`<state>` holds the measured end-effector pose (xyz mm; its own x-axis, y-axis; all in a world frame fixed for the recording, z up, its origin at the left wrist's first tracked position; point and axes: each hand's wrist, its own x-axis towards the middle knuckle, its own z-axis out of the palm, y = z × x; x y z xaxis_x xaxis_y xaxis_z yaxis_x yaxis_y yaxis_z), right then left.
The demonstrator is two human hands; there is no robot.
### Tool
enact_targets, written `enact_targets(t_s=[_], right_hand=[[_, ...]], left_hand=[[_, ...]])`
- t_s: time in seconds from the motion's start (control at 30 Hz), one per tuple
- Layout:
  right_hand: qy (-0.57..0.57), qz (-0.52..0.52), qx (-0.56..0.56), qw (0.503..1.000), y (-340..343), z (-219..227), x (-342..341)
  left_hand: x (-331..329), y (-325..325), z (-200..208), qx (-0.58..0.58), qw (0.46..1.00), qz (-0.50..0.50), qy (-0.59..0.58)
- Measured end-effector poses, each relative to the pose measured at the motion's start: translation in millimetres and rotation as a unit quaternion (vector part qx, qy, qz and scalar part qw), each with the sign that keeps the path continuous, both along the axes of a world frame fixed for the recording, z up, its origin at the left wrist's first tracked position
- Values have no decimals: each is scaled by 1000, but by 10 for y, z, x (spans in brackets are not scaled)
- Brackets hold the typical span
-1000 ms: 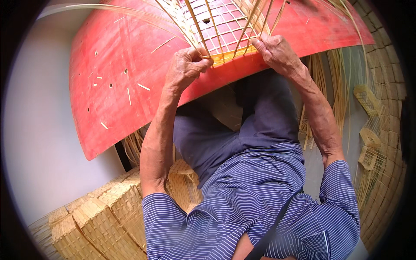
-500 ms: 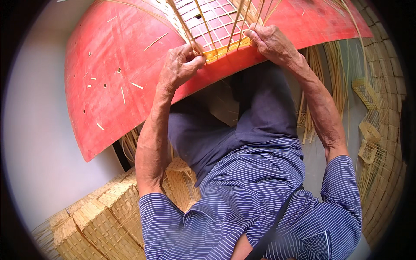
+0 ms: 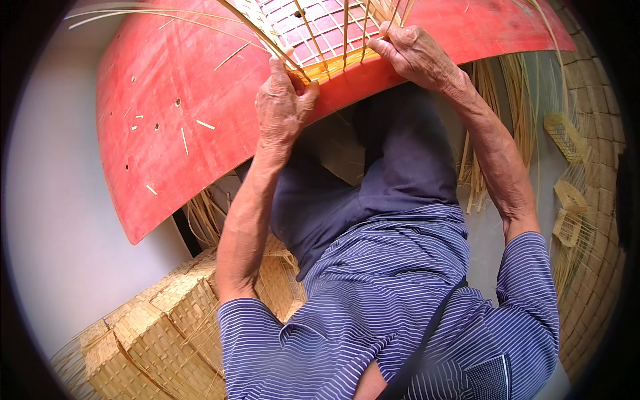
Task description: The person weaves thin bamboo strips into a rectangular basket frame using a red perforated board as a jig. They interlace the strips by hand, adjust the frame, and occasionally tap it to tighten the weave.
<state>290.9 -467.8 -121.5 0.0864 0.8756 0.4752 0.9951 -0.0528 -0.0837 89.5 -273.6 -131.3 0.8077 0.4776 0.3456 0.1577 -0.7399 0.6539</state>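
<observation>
Left hand (image 3: 283, 103), fingers clamped on strips (image 3: 263, 39); right hand (image 3: 419, 59), fingers pinching basket (image 3: 337, 64) corner; uneven bending could snap strips, skew basket.

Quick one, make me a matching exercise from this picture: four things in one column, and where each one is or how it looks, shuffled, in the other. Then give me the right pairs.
Things:
1. Left hand
2. Board
3. Right hand
4. Shirt

Places and looks:
A. Blue with pale stripes
B. At the right end of the yellow strip
C. Red, with pale slivers lying on it
D. At the left end of the yellow strip

Pairs: 1-D, 2-C, 3-B, 4-A
</observation>
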Motion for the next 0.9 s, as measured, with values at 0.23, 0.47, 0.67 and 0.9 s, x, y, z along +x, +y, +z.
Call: enact_targets(t_s=[0.23, 0.47, 0.67, 0.9], right_hand=[[39, -23, -11, 999, -5, 41, -6], [235, -65, -21, 970, -16, 121, -34], [242, -81, -49, 966, 26, 117, 13], [68, -182, -117, 974, 43, -31, 167]], left_hand=[[49, -30, -131, -28, 998, 28, -38], [-59, 362, 120, -12, 989, -141, 37], [116, 605, 347, 72, 960, -201, 180], [201, 491, 410, 118, 947, -251, 165]])
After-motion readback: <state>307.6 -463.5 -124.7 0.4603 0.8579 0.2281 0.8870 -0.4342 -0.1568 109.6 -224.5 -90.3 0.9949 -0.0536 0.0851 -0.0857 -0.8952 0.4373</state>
